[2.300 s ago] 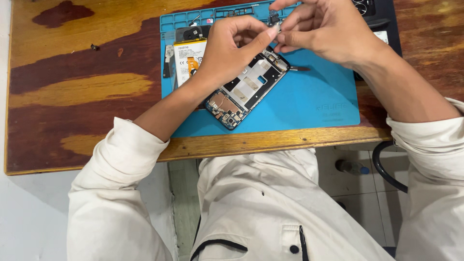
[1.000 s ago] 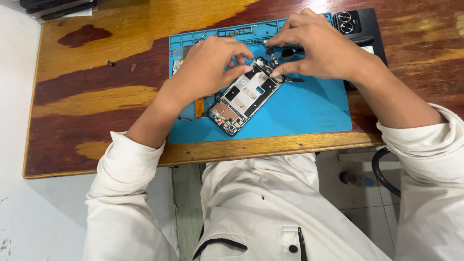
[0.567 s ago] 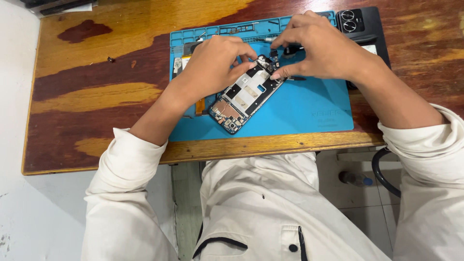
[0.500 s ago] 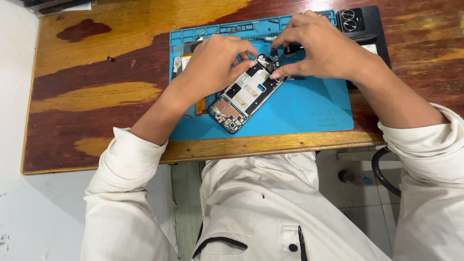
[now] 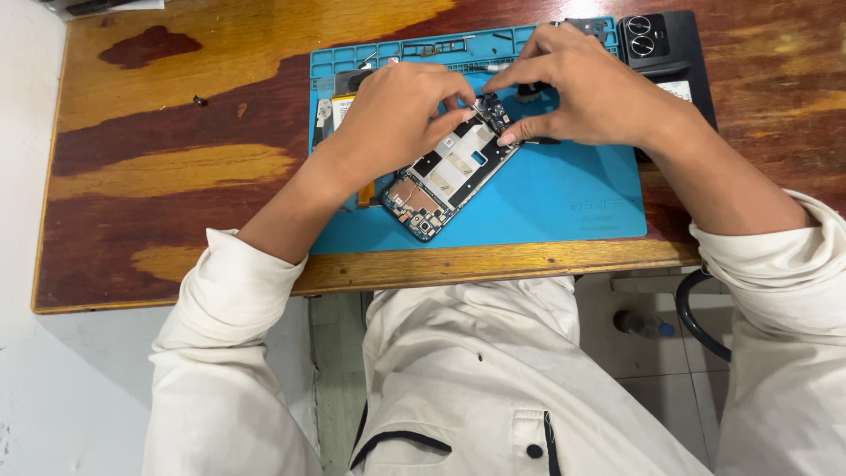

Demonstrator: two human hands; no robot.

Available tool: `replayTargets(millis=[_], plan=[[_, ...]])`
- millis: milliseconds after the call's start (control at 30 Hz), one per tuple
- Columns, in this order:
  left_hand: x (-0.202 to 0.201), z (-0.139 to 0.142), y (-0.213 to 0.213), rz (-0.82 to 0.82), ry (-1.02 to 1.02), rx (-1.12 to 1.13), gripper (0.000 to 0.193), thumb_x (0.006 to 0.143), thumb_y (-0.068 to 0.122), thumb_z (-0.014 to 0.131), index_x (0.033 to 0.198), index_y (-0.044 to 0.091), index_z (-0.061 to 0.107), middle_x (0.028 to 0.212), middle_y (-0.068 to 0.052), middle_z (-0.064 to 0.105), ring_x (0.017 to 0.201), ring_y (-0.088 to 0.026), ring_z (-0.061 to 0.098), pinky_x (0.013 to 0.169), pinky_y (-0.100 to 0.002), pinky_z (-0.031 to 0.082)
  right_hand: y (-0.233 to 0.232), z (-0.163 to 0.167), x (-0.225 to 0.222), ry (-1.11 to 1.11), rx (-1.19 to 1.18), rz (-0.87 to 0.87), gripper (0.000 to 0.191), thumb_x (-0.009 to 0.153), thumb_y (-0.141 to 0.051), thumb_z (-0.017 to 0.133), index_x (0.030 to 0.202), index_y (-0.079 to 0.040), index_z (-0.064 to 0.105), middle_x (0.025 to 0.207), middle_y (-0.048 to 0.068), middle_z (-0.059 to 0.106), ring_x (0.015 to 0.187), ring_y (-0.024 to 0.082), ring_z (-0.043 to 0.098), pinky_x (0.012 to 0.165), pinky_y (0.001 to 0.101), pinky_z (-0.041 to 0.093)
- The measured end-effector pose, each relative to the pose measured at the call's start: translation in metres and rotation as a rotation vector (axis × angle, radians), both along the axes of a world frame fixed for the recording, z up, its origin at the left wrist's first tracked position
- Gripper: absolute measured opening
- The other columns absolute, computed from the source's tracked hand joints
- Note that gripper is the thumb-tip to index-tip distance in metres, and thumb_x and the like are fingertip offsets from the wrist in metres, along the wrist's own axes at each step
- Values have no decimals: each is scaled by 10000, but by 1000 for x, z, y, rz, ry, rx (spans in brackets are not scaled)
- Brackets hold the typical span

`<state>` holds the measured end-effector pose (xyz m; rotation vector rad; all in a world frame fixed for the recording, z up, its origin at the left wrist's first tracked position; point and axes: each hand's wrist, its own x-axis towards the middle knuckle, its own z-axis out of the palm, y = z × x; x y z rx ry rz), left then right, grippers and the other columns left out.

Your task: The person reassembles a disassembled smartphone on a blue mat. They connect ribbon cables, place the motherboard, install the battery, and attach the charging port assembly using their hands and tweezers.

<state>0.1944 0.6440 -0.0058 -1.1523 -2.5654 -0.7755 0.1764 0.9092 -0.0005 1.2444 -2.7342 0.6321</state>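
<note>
Progress, as a judgement: teardown looked well along. The opened phone (image 5: 449,176) had its back off, with board and frame exposed. The black back cover (image 5: 663,53) with the camera rings was lying apart at the mat's far right corner. Work was at the phone's top end; the rest of the internals looked untouched.

Left hand (image 5: 397,119) was curled over the phone's upper left edge, fingers bent, steadying it. I couldn't tell if it pinched anything small.

The phone lay diagonally on the blue repair mat (image 5: 564,198), its lower end toward the mat's near edge.

Right hand (image 5: 590,92) was partly closed, thumb and forefinger meeting at the phone's top corner. There may have been a thin tool or part in the pinch, too small to confirm.

Surface: worn wooden table (image 5: 167,167), dark and yellow patches. Small parts sat in the mat's far tray compartments.

Room: white wall at left, tiled floor below, a dark cable (image 5: 696,313) hanging off the table at right.
</note>
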Motion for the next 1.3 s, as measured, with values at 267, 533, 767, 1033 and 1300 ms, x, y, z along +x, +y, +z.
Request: replayTargets(millis=[267, 533, 767, 1033, 1300], plan=[[0, 1, -1, 9, 16, -13, 133, 937, 186, 767, 1048, 116, 738, 874, -18, 744, 900, -284, 714, 971, -661, 446, 5, -2, -7, -11, 12, 70, 527, 789, -384, 854, 1281, -229, 744, 1108, 82, 628, 1154, 302, 551, 1004, 478, 418], [-1, -5, -1, 18, -19, -14, 138, 942, 183, 760, 1058, 111, 743, 878, -20, 742, 837, -263, 713, 1004, -636, 460, 8, -7, -8, -9, 88, 68, 596, 768, -359, 855, 1327, -190, 731, 1088, 95, 644, 1112, 315, 546, 975, 471, 422], [-2, -11, -2, -15, 109, 13, 120, 953, 151, 742, 1055, 88, 754, 863, -33, 750, 838, -274, 721, 927, -578, 502, 8, -4, -8, 19, 33, 80, 308, 802, -282, 863, 1033, -91, 788, 1169, 119, 675, 1159, 333, 599, 1009, 455, 479], [-4, -17, 7, 41, -272, 241, 230, 1014, 212, 653, 1123, 27, 734, 893, -109, 779, 672, -170, 747, 595, -313, 565, 5, -2, -5, -11, -11, 100, 182, 877, -211, 816, 978, -62, 786, 1149, 120, 689, 1136, 315, 651, 1012, 437, 508], [-8, -33, 16, 146, -386, 297, 275, 1018, 252, 649, 1070, 12, 772, 826, -100, 793, 628, -128, 709, 577, -276, 528, 5, -4, -6, -30, -17, 91, 181, 848, -190, 813, 930, -32, 777, 1139, 138, 707, 1115, 308, 667, 996, 424, 516]])
